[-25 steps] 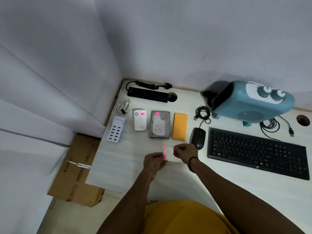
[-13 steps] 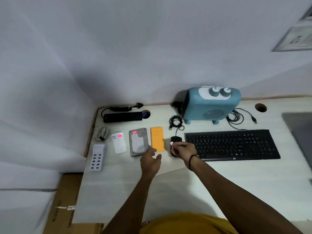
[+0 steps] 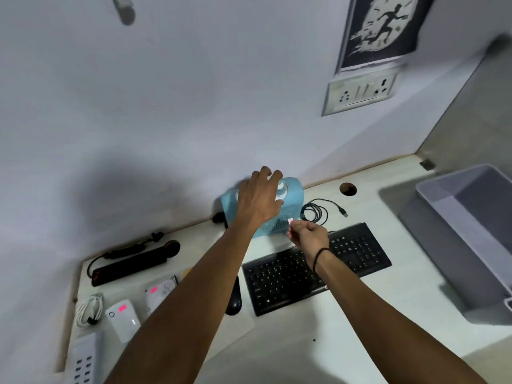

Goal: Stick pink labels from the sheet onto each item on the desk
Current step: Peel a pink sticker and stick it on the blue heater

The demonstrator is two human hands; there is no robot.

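My left hand [image 3: 259, 195] reaches to the back of the desk and rests with spread fingers on top of the blue heater [image 3: 292, 195]. My right hand [image 3: 309, 235] hovers in front of the heater's grille and pinches a small label [image 3: 291, 220] between thumb and fingertip. Pink labels show on the hard drive [image 3: 160, 291] and on the white device [image 3: 123, 320]. My left arm hides most of the orange item [image 3: 187, 271]. Beside that arm lies the black mouse [image 3: 234, 297]. A pale sheet [image 3: 238, 328] lies flat near the mouse.
The black keyboard [image 3: 318, 267] sits under my right wrist. A black power strip [image 3: 130, 266], white cable [image 3: 88, 310] and white USB hub [image 3: 83, 361] are on the left. A coiled black cable [image 3: 315, 212] and a grey tray [image 3: 471, 231] lie right.
My head turned up and right. My left hand left the orange item and moved onto the heater. My right hand carried the label from above the mouse toward the heater's front.
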